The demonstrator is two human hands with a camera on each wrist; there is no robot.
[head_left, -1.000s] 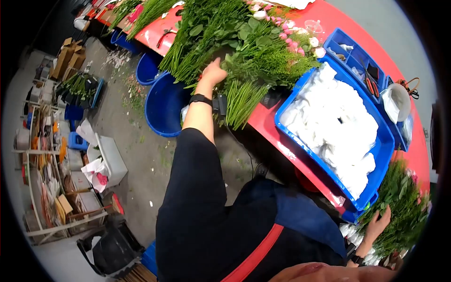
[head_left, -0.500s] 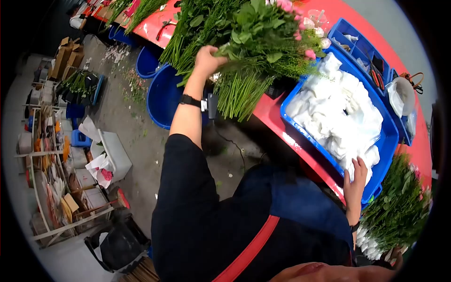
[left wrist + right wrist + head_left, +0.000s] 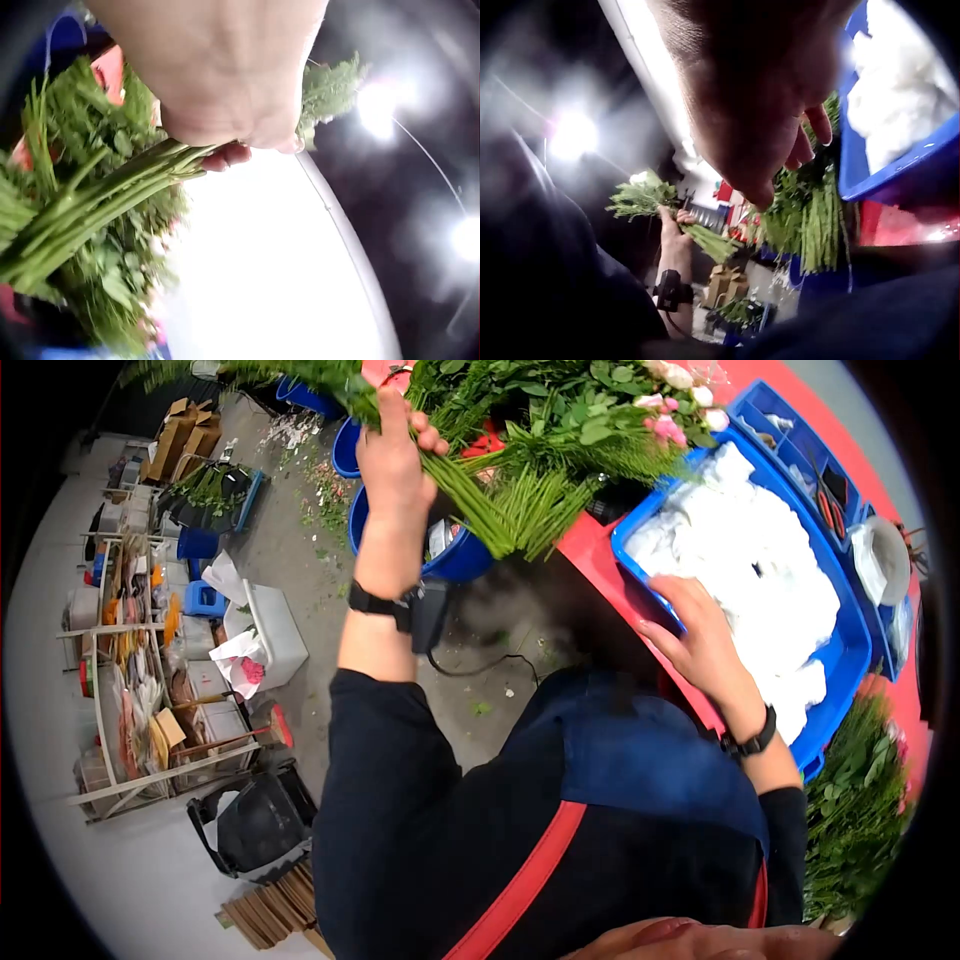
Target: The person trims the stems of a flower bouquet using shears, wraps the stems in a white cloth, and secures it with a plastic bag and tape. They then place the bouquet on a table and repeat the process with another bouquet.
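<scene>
My left hand point(image 3: 393, 465) grips a bunch of green stems point(image 3: 105, 199), lifted above the other greenery. The cut ends point toward the table, and the leafy top point(image 3: 646, 196), with a white bloom in it, spreads out beyond the hand. My right hand point(image 3: 708, 645) has its fingers stretched out and holds nothing. It hovers by the near rim of a blue bin point(image 3: 850, 660) filled with crumpled white material point(image 3: 750, 550). More foliage with pink and white flowers point(image 3: 665, 425) lies on the red table point(image 3: 597, 555), its stem ends point(image 3: 545, 510) toward me.
Below the left arm stands a blue bucket point(image 3: 462, 560) on the floor. A blue compartment tray point(image 3: 780, 440) with tools sits behind the bin. Another heap of greenery point(image 3: 850, 820) lies to the right. Shelves point(image 3: 160, 660) and a grey tub point(image 3: 282, 635) are at the left.
My left hand has picked up the bunch of stems and swung it up and left, off the table greenery. My right hand has come from the right-hand greenery, past the bin, toward its near left side.
</scene>
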